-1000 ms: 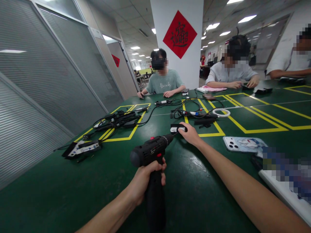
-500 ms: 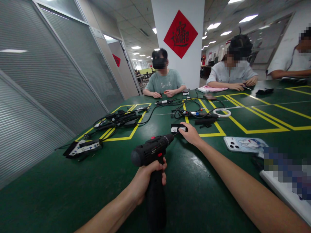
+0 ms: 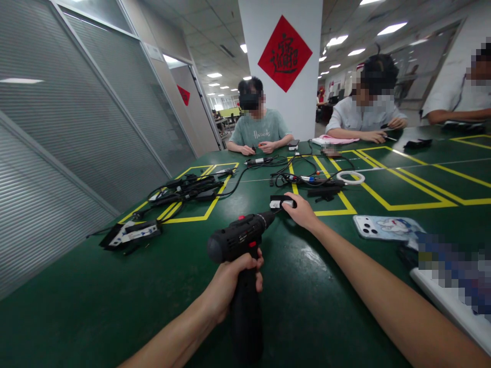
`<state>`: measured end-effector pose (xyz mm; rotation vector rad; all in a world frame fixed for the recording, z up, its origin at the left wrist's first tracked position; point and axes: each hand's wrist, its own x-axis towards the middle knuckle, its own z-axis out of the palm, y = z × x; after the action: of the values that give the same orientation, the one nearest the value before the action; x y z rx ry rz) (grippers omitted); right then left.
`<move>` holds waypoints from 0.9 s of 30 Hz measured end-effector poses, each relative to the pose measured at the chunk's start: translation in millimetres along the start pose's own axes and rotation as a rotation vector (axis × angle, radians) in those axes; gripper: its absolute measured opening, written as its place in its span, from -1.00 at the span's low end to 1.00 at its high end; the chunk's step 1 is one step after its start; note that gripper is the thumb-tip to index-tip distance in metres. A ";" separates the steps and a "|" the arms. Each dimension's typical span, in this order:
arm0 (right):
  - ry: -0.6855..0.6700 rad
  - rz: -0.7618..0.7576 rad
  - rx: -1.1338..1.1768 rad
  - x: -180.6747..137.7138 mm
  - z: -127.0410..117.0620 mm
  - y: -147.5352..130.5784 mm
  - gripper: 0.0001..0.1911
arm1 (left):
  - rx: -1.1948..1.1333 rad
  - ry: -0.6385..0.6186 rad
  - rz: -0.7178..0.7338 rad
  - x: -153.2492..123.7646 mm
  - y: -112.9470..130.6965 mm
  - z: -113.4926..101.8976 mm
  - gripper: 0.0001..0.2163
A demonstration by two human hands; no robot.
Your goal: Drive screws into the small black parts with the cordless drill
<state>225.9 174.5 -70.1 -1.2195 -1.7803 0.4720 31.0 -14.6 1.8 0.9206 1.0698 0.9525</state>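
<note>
My left hand (image 3: 230,286) is wrapped round the grip of a black cordless drill (image 3: 240,255), whose nose points away from me at a small black part with a white label (image 3: 280,202). My right hand (image 3: 303,210) reaches out and holds that part down on the green table (image 3: 115,306), fingers closed on it. The drill's bit tip sits right at the part's near edge.
A phone in a cartoon case (image 3: 383,226) lies right of my right arm. Black cables and chargers (image 3: 184,189) lie at the left, more cables and a white ring (image 3: 350,177) beyond the part. A black-and-white tool (image 3: 128,233) lies far left. Three people sit across the table.
My hands and the drill have stayed almost still. The person opposite brought both hands together, and the person at the right raised a hand.
</note>
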 end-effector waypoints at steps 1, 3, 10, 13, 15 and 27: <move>-0.001 0.001 0.001 -0.1 0.0 -0.1 -0.60 | 0.001 -0.002 -0.004 0.0 0.1 0.0 -0.84; -0.001 0.004 0.001 -0.1 0.2 -0.1 -0.60 | 0.002 -0.006 -0.008 0.2 0.4 0.0 -0.84; 0.001 0.012 0.002 0.7 1.1 0.8 -0.59 | 0.011 -0.007 -0.001 -0.4 0.6 0.3 -0.84; 0.008 0.007 0.003 0.9 2.0 2.0 -0.59 | 0.018 -0.002 -0.012 -0.4 0.3 0.3 -0.84; 0.015 -0.002 0.001 1.2 2.9 2.9 -0.59 | 0.023 -0.001 -0.018 0.2 0.3 0.4 -0.84; 0.011 -0.004 0.005 1.1 2.7 3.4 -0.59 | 0.031 0.011 -0.030 -1.3 2.5 2.4 -0.84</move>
<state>225.4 177.5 -73.5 -1.2123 -1.7708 0.4659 32.6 -15.4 5.0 0.9233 1.1072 0.9191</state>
